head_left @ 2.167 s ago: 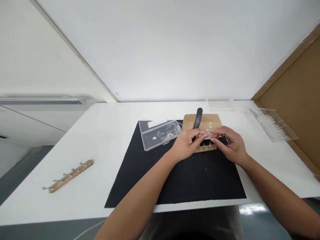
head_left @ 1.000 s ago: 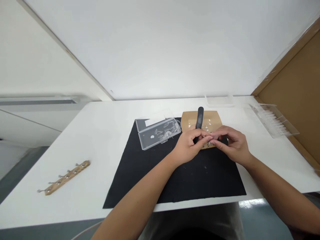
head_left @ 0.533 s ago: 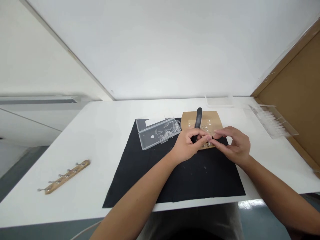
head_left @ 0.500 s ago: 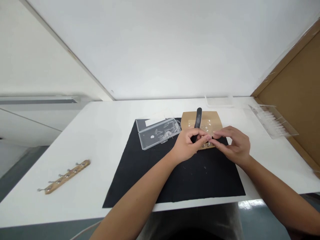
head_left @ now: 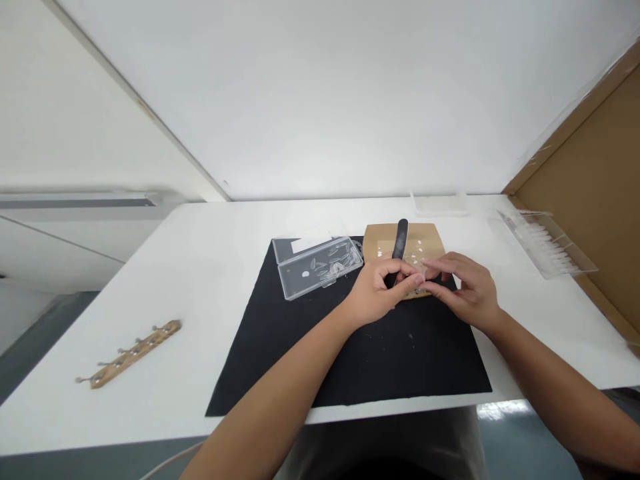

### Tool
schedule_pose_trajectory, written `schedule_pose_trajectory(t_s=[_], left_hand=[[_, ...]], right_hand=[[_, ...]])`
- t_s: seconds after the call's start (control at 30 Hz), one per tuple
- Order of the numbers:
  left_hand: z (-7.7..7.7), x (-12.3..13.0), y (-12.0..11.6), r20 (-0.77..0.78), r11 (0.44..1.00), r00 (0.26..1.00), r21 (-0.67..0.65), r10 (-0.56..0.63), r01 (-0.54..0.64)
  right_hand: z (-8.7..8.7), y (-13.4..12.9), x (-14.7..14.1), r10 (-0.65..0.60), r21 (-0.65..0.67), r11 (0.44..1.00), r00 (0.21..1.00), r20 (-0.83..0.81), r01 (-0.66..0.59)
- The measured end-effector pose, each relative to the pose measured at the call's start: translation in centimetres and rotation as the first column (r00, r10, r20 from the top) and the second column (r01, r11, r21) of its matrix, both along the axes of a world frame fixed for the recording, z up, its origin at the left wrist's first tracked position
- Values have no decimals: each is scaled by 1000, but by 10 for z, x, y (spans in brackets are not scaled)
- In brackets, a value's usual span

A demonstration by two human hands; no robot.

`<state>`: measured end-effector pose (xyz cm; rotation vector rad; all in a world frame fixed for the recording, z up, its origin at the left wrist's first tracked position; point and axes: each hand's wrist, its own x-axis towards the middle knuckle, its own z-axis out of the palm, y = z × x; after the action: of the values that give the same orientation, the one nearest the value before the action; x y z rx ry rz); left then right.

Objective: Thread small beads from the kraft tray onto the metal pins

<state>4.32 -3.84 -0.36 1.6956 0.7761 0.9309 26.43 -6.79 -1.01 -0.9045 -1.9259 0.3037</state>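
My left hand (head_left: 377, 290) is closed around a black nail file (head_left: 401, 239), which stands up tilted between its fingers. Its thumb and forefinger also meet at a tiny pale piece too small to make out. Fingertip to fingertip with it, my right hand (head_left: 467, 288) is closed in a pinch at the same spot; what it grips is hidden. Under and behind both hands lies a tan board (head_left: 373, 233) with small shiny bits on it. Left of the hands, an open clear plastic case (head_left: 295, 287) holds several clear nail tips (head_left: 333, 267).
A black mat (head_left: 280, 347) covers part of the white table (head_left: 210, 267). At the left lies a wooden strip (head_left: 137, 352) with metal stems. A clear tray of nail tips (head_left: 545, 247) is at the right, near a brown panel (head_left: 595, 180). A clear container (head_left: 440, 204) stands at the back.
The nail file has shifted slightly right and down. My right fingers have come closer to the left fingertips, with the right hand moving a little left.
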Motion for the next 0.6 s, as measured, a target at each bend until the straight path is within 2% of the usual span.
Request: schedule_pose_trajectory(t_s=[0.2,0.47,0.6], left_hand=[[0,0,0,-1,1000,1000,5,-5,5],[-1,-1,0,76,990,994,-103,-84,92],[-2,-2,0,111,981,987,-145,-114,129]], right_hand=[[-1,4,2,54,-56,997,998,-41,-57],[-4,4,2,110,-157,978,978,-178,-139],[-4,3,3,103,-120,985,979,-175,-125]])
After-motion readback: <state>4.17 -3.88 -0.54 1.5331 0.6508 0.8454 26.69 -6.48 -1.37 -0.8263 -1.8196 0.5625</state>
